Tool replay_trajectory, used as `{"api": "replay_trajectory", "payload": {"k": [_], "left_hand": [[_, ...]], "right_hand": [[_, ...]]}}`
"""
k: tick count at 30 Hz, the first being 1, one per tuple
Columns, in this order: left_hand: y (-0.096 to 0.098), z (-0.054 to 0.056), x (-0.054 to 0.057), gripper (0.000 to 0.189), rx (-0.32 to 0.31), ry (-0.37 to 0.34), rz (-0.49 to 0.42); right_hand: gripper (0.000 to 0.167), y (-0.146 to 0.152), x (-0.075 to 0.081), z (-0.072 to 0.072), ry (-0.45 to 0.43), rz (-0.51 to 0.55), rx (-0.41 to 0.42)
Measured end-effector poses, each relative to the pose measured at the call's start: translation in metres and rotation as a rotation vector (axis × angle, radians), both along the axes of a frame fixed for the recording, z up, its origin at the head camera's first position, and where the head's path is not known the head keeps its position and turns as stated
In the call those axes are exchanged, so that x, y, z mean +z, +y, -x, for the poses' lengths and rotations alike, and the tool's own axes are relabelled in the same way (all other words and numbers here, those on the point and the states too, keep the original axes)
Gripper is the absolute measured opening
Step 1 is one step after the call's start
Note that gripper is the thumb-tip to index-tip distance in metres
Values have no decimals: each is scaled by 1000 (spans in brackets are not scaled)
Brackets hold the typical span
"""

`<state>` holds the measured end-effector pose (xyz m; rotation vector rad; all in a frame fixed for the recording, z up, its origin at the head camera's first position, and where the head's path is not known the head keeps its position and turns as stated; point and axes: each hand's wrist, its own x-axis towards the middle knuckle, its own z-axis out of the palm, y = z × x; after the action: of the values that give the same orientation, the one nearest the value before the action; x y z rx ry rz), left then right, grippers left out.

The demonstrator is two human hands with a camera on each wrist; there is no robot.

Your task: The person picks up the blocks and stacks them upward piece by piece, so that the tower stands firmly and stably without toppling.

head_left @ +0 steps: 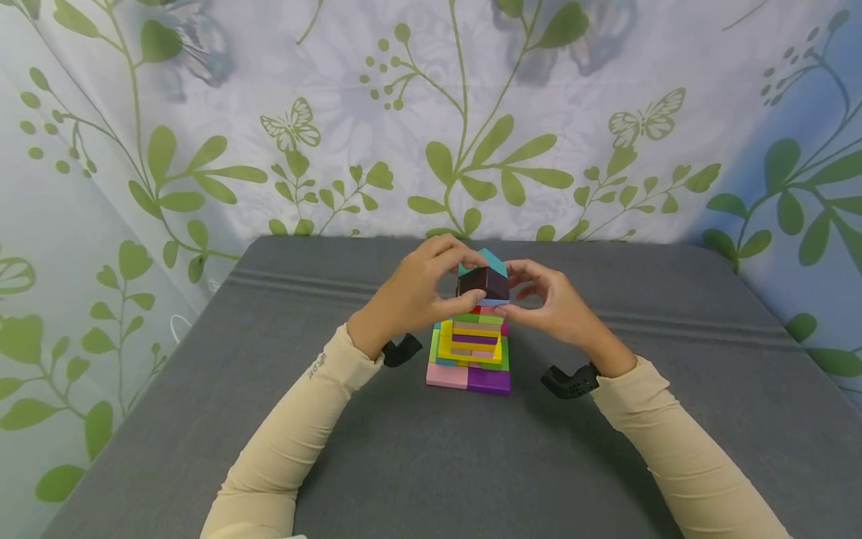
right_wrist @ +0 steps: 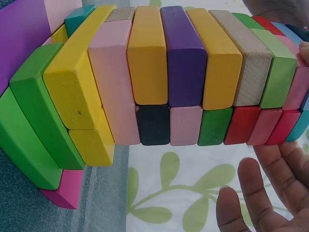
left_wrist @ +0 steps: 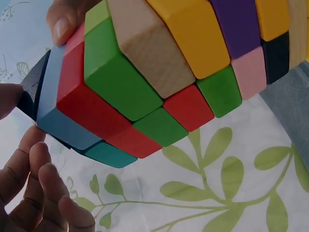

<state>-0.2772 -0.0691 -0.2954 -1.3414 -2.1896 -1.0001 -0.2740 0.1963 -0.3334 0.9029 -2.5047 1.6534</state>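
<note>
A tower of coloured wooden blocks [head_left: 474, 344] stands at the middle of the grey surface. My left hand [head_left: 420, 284] pinches a dark block [head_left: 485, 282] at its top; the left wrist view shows the thumb [left_wrist: 7, 100] against this block [left_wrist: 35, 79]. Beside or behind it rises a teal block [head_left: 494, 262]. My right hand [head_left: 552, 299] holds the tower's upper right side, thumb near a pink block [right_wrist: 295, 87] and fingertips at the far side. Under the dark block lies a light blue block [left_wrist: 72, 125]. The dark block partly hides the teal one.
Grey cloth [head_left: 606, 449] covers the table. A patterned curtain [head_left: 377, 150] hangs behind its far edge and along the sides. Each wrist carries a black camera mount [head_left: 570, 382] close to the tower. A thin white loop [head_left: 178, 329] lies at the left edge.
</note>
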Motion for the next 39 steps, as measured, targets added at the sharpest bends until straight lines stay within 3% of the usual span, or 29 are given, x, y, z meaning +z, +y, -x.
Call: {"api": "replay_trajectory", "payload": {"k": [5, 10, 14, 22, 29, 39], "left_hand": [[-3, 3, -2, 44, 13, -18, -28], [-9, 10, -6, 67, 34, -144, -21], [-12, 14, -9, 71, 27, -212, 5], [-10, 18, -13, 64, -7, -223, 3], [-9, 16, -12, 65, 9, -233, 16], [-12, 18, -15, 67, 32, -266, 24]], "right_hand": [[54, 0, 0, 1, 8, -3, 0], [54, -1, 0, -1, 10, -7, -4], [54, 0, 0, -2, 11, -10, -5], [60, 3, -8, 2, 79, 57, 46], [50, 1, -12, 1, 102, 117, 44], [50, 0, -12, -1, 117, 118, 51]]}}
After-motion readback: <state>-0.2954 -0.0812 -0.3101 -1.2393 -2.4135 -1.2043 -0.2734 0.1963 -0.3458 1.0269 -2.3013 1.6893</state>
